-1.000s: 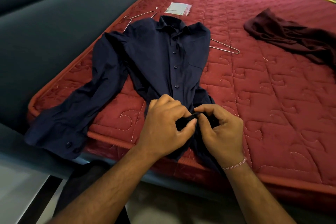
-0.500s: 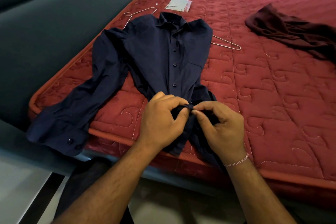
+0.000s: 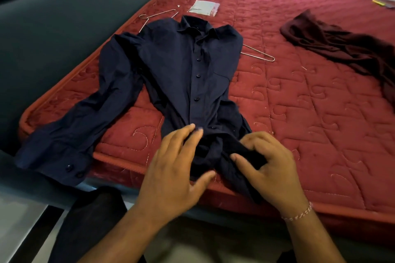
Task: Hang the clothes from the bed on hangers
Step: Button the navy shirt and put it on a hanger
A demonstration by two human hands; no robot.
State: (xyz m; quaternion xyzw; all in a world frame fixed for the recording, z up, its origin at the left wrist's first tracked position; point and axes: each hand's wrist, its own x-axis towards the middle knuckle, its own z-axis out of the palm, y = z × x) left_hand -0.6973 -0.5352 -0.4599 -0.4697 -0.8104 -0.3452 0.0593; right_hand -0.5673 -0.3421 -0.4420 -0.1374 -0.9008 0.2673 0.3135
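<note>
Nearest to us, our left hand lies over the lower front of the navy shirt with its fingers straight and spread; the fingertips are blurred, so we cannot tell how firmly they press. Our right hand pinches a bunched fold of the shirt hem between thumb and curled fingers; the fold hides most of the fingers' inner side. A thread bracelet circles the right wrist.

The shirt lies face up on the red mattress, buttoned, collar away from us. Its hem hangs over the near edge of the mattress. The left sleeve runs out past the near left corner, with its cuff off the mattress. The right sleeve is folded under the body and mostly hidden.

Two wire hangers lie partly under the shirt: one hanger shows at the left shoulder, the second hanger at the right side. Beyond the collar lies a clear packet. A maroon garment lies crumpled far right, cut off by the frame edge. Between the shirt and this garment the mattress offers open room.
</note>
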